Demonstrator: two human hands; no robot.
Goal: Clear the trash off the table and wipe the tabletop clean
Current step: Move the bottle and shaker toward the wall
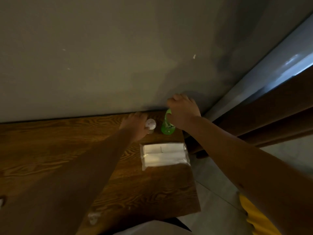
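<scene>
I have one view only, from the camera worn on the person's head, so nothing is shared with a second view. It looks forward and steeply down over both outstretched forearms, which enter from the bottom edge. It sits close above the wooden surface [50,150], whose near edge falls at the bottom of the frame and whose far edge meets a plain wall [118,56] filling the whole upper half. The wide lens bends the lines: the wall's corner on the right slants hard, and a strip of floor [211,192] shows past the surface's right end.
</scene>
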